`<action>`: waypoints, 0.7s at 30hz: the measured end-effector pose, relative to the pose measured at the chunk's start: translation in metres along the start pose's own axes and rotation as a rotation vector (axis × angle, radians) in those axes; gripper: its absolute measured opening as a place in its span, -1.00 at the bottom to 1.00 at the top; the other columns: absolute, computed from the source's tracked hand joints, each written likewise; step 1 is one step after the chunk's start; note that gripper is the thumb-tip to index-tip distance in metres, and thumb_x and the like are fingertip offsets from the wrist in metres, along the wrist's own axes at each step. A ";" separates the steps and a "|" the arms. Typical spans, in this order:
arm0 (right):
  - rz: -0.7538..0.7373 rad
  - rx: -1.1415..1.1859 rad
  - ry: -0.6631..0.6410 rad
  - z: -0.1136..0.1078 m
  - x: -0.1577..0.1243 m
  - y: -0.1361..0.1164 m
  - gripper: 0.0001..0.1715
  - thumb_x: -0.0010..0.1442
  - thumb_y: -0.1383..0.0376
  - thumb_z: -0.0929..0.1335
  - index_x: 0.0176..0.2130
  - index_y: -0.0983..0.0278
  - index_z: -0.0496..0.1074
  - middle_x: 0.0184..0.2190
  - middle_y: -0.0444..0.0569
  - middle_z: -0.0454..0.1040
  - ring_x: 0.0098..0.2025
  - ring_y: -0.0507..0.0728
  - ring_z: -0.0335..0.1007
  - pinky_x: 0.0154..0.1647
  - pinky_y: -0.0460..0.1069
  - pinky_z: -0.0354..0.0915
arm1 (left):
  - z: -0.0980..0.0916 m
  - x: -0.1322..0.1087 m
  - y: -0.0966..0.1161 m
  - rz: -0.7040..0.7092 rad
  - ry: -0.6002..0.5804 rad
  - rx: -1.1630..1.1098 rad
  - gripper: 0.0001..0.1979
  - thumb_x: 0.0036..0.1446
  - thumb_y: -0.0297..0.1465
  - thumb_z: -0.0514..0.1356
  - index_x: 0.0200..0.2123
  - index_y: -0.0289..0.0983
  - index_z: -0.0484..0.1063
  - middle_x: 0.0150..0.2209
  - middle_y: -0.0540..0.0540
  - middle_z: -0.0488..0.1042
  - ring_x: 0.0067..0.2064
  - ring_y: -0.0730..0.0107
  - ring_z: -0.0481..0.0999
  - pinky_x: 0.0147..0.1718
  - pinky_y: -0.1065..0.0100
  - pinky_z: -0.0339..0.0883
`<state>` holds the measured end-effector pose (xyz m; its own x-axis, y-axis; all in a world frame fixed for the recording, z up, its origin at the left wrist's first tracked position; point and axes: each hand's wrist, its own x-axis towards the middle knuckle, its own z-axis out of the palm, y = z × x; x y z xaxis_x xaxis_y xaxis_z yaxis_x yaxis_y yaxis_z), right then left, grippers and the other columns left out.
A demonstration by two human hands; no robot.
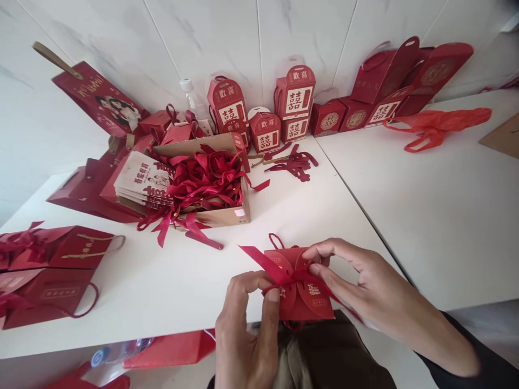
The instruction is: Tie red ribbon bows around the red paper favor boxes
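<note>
A small red gift box (302, 294) with petal-shaped flaps lies at the near edge of the white table (182, 281). A red ribbon (263, 262) crosses its top. My left hand (243, 329) pinches the ribbon at the box's left side, thumb and forefinger closed on it. From the right, my right hand (365, 292) grips the ribbon at the middle of the box with its fingertips pressed together. One ribbon tail points up and to the left.
An open cardboard box (227, 216) full of red ribbons sits behind, with flat red bags (141, 181) beside it. Finished red boxes (294, 100) line the wall. Red bags (52, 270) lie at left, loose ribbons (294, 162) mid-table, an orange plastic bag (438, 124) at right.
</note>
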<state>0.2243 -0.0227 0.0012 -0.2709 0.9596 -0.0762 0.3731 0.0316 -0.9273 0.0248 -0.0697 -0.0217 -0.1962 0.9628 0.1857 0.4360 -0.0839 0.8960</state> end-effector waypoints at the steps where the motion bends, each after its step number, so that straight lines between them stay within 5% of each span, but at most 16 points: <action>1: 0.005 0.000 -0.007 0.000 0.000 0.000 -0.85 0.50 0.14 0.32 -0.06 0.04 0.50 -0.08 -0.25 0.55 -0.08 0.04 0.51 -0.31 -0.21 0.38 | 0.001 -0.002 0.001 -0.026 0.006 -0.020 -0.93 0.40 -0.36 0.14 -0.18 -0.12 0.42 -0.20 0.05 0.51 -0.15 0.40 0.47 -0.14 0.38 0.30; 8: 0.019 -0.042 0.020 -0.002 -0.001 0.002 -0.83 0.52 0.13 0.32 -0.08 0.02 0.52 -0.11 -0.23 0.54 -0.19 0.04 0.48 -0.54 -0.21 0.26 | -0.003 -0.004 -0.003 -0.031 0.001 0.002 -0.89 0.41 -0.36 0.07 -0.22 -0.15 0.36 -0.12 -0.03 0.51 -0.08 0.34 0.49 -0.13 0.32 0.32; 13: 0.028 -0.048 0.028 -0.003 -0.004 0.003 -0.80 0.50 0.11 0.31 -0.09 0.05 0.52 -0.14 -0.17 0.54 -0.20 0.08 0.50 -0.68 -0.18 0.13 | -0.012 0.002 -0.013 0.163 -0.068 0.149 -0.87 0.37 -0.48 0.09 -0.26 -0.17 0.34 -0.18 -0.04 0.50 -0.14 0.34 0.49 -0.18 0.34 0.37; 21: -0.009 -0.121 0.073 -0.003 -0.005 0.005 -0.79 0.51 0.12 0.31 -0.11 0.10 0.51 -0.13 -0.11 0.54 -0.18 0.15 0.48 -0.46 -0.12 0.36 | -0.016 0.006 -0.018 0.167 -0.079 0.164 -0.82 0.40 -0.50 0.06 -0.25 -0.17 0.38 -0.26 -0.02 0.48 -0.24 0.39 0.47 -0.30 0.40 0.35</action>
<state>0.2302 -0.0267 -0.0020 -0.2112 0.9768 -0.0368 0.4767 0.0700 -0.8763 0.0020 -0.0670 -0.0302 -0.0432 0.9567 0.2879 0.5949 -0.2069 0.7767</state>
